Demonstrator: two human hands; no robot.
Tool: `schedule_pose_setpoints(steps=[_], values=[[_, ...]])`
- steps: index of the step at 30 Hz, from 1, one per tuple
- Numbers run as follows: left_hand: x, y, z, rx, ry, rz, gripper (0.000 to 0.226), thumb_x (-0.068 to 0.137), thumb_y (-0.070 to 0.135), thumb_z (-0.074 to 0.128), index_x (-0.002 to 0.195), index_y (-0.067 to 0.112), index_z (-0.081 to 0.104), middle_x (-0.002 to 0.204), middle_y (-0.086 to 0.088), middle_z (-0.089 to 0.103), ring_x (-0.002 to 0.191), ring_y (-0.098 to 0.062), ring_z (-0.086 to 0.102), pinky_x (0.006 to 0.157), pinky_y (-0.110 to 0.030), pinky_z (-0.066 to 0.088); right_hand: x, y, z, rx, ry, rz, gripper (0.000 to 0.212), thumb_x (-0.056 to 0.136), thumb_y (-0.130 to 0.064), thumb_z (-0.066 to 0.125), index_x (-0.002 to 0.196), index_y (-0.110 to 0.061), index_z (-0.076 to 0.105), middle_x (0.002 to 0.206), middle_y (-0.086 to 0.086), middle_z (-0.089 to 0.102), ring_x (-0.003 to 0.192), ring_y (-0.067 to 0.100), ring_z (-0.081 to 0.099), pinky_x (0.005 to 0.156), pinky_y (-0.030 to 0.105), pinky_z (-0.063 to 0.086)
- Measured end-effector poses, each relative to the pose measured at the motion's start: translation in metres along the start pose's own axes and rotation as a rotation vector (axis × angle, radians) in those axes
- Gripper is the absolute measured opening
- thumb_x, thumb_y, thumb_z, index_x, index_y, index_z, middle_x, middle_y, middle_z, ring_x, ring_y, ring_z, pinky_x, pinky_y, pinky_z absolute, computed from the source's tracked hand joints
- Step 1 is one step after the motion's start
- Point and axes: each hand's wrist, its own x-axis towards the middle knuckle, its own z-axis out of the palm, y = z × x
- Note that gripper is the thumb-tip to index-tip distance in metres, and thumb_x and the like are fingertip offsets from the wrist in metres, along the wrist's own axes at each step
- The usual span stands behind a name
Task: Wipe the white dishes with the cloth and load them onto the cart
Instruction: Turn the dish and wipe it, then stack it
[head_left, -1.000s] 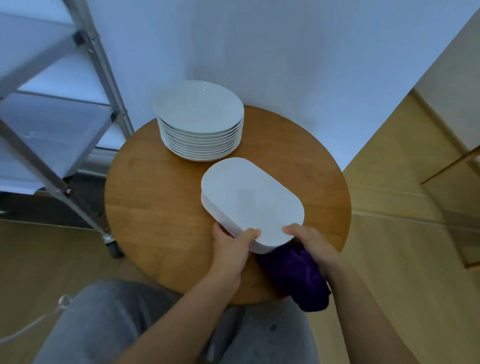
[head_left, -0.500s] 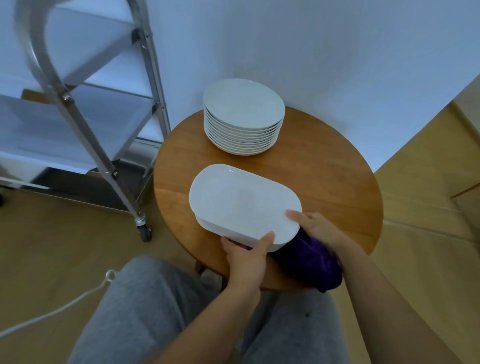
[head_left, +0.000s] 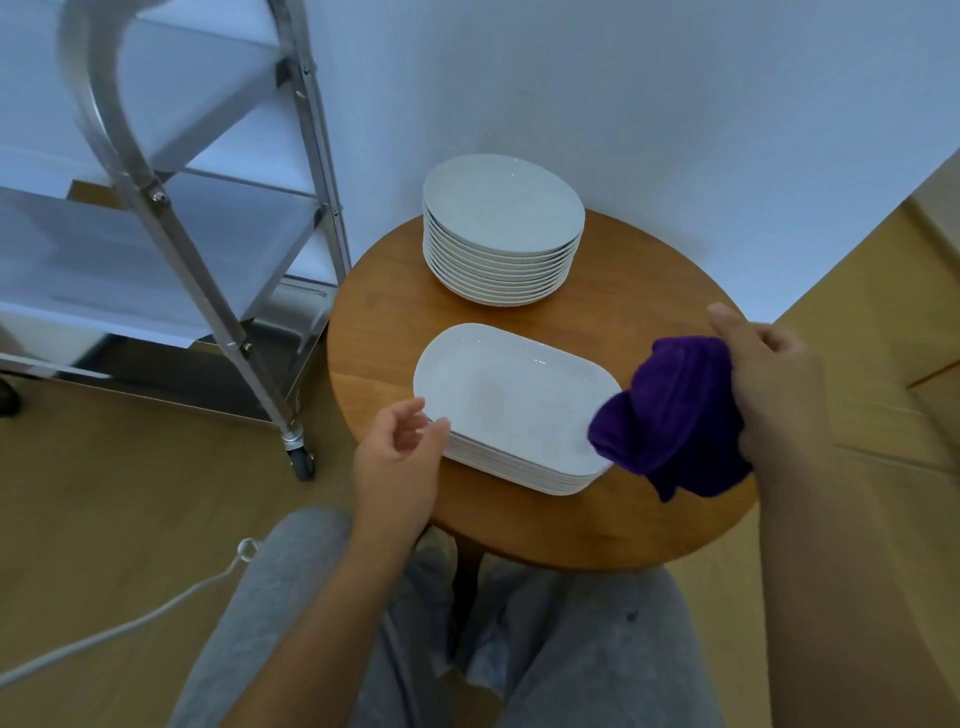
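We look down on a round wooden table (head_left: 597, 332) set against a pale wall, where two piles of white dishes wait: a stack of round plates (head_left: 503, 228) at the far side and a stack of oblong platters (head_left: 514, 408) nearer to us. The right hand (head_left: 774, 384) is raised over the table's right side, its fingers curled round a bunched purple cloth (head_left: 670, 410) that hangs down to the right end of the top platter; we cannot tell whether cloth and platter touch. The left hand (head_left: 400, 457) hovers at the near left corner of the platters with fingers loosely curled and holding nothing, its fingertips just at the rim; whether they rest on it we cannot tell. To the left of the table stands the metal cart (head_left: 218, 312) on a caster wheel, its shelves close beside the table's edge. Grey trousers (head_left: 571, 649) fill the foreground, and a pale cord (head_left: 130, 621) trails over the wooden floor.
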Motion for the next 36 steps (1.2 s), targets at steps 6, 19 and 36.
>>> schedule_pose_setpoints(steps=[6, 19, 36], values=[[0.031, 0.009, 0.018, 0.21, 0.11, 0.13, 0.042, 0.087, 0.035, 0.061, 0.126, 0.025, 0.05, 0.114, 0.008, 0.039, 0.101, -0.011, 0.047, 0.078, -0.025, 0.042, -0.023, -0.005, 0.063, -0.01, -0.12, 0.031, 0.038, 0.084, -0.045, 0.064, 0.112, -0.02, 0.056, 0.107, -0.001, 0.061, 0.09, 0.01, 0.06, 0.07, 0.026, 0.05], [0.058, 0.007, 0.008, 0.454, -0.028, 0.112, 0.042, 0.091, 0.027, 0.056, 0.132, 0.015, 0.053, 0.127, -0.007, 0.049, 0.112, -0.023, 0.051, 0.08, -0.028, 0.047, -0.051, 0.066, 0.11, -1.03, -0.403, -0.519, 0.101, 0.061, -0.092, 0.013, 0.147, -0.037, 0.006, 0.158, 0.001, 0.009, 0.145, 0.027, 0.0, 0.114, 0.048, 0.0], [0.07, 0.054, 0.018, -0.365, -0.208, -0.462, 0.032, 0.093, 0.051, 0.043, 0.104, 0.024, 0.055, 0.097, -0.003, 0.065, 0.09, -0.023, 0.065, 0.072, -0.036, 0.057, -0.055, 0.053, 0.099, -0.545, -0.435, -0.441, 0.043, 0.092, -0.026, 0.051, 0.135, -0.02, 0.045, 0.144, -0.004, 0.042, 0.139, 0.017, 0.025, 0.115, 0.04, 0.012]])
